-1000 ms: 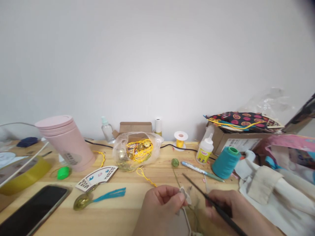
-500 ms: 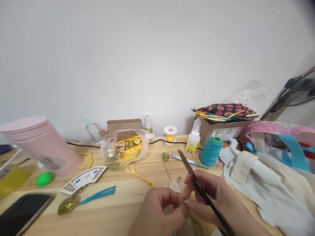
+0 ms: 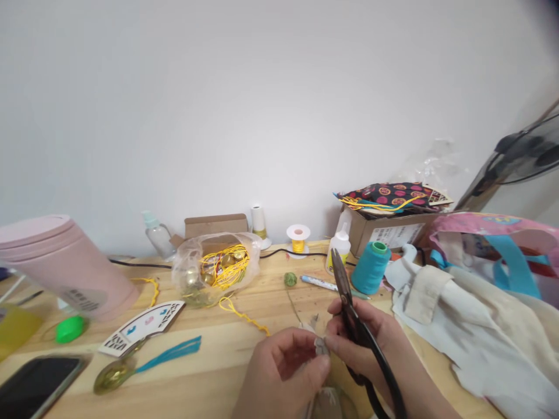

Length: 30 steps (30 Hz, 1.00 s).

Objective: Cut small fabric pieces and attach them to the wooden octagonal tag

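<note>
Near the table's front edge, my left hand pinches a small whitish scrap between thumb and fingers. My right hand carries black scissors, their blades pointing up and away and looking closed. Its thumb and fingertip come right up to the scrap's edge. Below the hands, a greyish-beige item with light stitch-like lines shows in part; what it is I cannot tell. A ball of green thread lies beyond, its strand running toward my fingers, where pale scraps are partly hidden.
A clear bag of gold bells and yellow cord stands at the middle back. On the right are a glue bottle, a teal thread cone and white cloth. A pink tumbler and phone occupy the left.
The scissors have turned in my right hand, so their flat side and handles show more. My fingertips have shifted on the scrap, which is more visible. The whole view has shifted slightly.
</note>
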Available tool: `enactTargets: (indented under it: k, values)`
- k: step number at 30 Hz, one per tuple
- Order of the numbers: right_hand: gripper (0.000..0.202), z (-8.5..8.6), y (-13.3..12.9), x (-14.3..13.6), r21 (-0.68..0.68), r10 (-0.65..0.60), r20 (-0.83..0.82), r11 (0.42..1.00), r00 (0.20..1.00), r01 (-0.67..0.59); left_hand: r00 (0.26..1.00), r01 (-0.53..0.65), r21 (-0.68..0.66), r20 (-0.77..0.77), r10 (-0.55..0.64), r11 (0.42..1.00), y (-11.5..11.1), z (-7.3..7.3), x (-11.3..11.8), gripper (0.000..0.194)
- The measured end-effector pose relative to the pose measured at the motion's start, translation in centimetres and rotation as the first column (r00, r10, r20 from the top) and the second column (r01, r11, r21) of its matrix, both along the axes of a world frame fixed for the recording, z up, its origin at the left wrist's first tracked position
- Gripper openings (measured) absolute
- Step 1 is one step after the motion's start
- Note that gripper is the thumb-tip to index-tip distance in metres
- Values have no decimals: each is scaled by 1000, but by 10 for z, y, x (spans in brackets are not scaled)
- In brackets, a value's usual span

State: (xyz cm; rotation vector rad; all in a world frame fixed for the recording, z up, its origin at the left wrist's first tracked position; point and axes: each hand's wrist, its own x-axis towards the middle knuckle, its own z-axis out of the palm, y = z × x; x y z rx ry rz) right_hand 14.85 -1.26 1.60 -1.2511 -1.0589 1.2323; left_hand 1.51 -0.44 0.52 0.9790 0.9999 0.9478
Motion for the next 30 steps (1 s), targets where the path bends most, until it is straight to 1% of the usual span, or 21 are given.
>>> enactTargets:
  k: [3,6,8,13,16,19,21,22,26,30]
  values:
    - [31,0,-1,-3,0,-24,-19,1000,1000,24,999,-20,-6,-49,20,1000,1,1,1,10]
    - [32,-2,-2,-4,-6,-27,-24,1000,999,26,994,-6,-15,-109,4,1000,2,2,1,15]
    - [32,-3,-2,-3,-8,-25,-20,1000,999,25,994,-1,-26,-113,-2,1000,3,3,0,15]
    - [34,-3,-1,4,43,-22,8,999,1000,21,990,-73,-8,-121,72,997,4,6,-4,13]
    - [32,-5,1,6,98,29,-2,995,1000,-29,993,-58,-29,-108,55,998,6,6,-6,15]
    - [29,-9,2,4,152,129,-54,981,990,-120,998,11,-44,-64,-13,999,6,4,-6,15]
    - [26,-11,1,2,158,166,-63,975,984,-154,997,47,-47,-63,-50,998,5,1,-6,16]
    - [25,-12,1,1,152,163,-57,976,985,-153,996,61,-46,-63,-64,997,5,0,-5,16]
    - [27,-13,2,0,127,86,1,988,996,-86,995,91,-55,-37,-93,994,5,-3,-5,17]
    - [29,-13,3,0,124,59,29,990,998,-62,997,67,-45,-22,-68,997,5,-4,-5,13]
